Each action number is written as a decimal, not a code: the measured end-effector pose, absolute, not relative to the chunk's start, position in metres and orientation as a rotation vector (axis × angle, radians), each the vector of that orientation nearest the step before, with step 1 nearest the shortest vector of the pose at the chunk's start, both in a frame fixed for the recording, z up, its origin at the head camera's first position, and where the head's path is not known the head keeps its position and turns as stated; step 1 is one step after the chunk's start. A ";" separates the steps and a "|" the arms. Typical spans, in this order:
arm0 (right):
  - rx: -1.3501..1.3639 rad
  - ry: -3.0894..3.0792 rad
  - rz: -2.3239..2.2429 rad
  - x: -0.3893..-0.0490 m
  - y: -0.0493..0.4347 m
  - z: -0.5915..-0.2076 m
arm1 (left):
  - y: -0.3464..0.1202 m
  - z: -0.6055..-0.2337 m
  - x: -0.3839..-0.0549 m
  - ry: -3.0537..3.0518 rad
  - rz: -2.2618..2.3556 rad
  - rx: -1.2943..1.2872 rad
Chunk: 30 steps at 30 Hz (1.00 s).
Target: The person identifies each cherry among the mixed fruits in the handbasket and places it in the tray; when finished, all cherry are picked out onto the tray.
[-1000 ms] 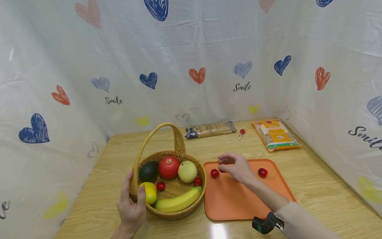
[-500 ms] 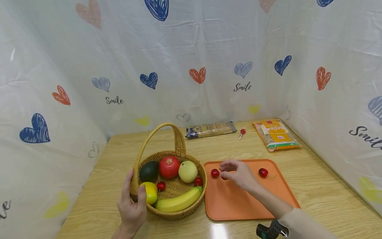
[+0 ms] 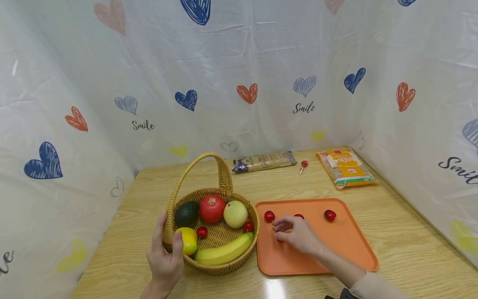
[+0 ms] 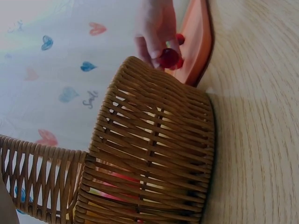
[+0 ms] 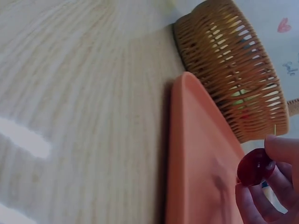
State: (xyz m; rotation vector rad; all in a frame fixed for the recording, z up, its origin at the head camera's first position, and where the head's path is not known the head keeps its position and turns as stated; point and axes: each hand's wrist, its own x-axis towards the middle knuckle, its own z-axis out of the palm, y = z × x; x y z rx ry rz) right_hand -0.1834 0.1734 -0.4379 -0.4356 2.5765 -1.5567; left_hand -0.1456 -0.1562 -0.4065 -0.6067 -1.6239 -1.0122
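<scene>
In the head view my left hand [image 3: 166, 259] grips the wicker basket [image 3: 239, 259] at its left side, by the foot of the handle. Inside lie an avocado [image 3: 186, 214], a pomegranate [image 3: 212, 208], a pale round pear [image 3: 235, 214], a lemon [image 3: 188, 240], a banana [image 3: 224, 250] and two cherries. Over the orange tray [image 3: 317, 261], my right hand [image 3: 300, 237] pinches a dark red cherry [image 5: 254, 167] between thumb and fingers. Its stem shows in the right wrist view. Other cherries lie on the tray: one at left [image 3: 269, 216], one partly behind my hand, one at right [image 3: 330, 215].
Behind the tray lie a long pasta packet [image 3: 264, 162], a red lollipop [image 3: 304, 165] and an orange food bag [image 3: 345, 168]. A white curtain with printed hearts [image 3: 247, 94] encloses the wooden table [image 3: 119, 232] at the back and sides. The basket's tall handle arches upward.
My right hand has moved nearer, toward the front of the tray, with the cherry in its fingers. A cherry behind it has come into sight. My left hand stays on the basket.
</scene>
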 end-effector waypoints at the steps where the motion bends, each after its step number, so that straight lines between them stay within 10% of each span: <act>1: -0.449 2.565 -1.554 -0.183 0.174 -0.440 | -0.156 -0.406 -0.146 -1.624 -1.012 -0.606; 30: -0.523 2.556 -1.479 -0.174 0.167 -0.453 | -0.157 -0.408 -0.144 -1.617 -1.053 -0.621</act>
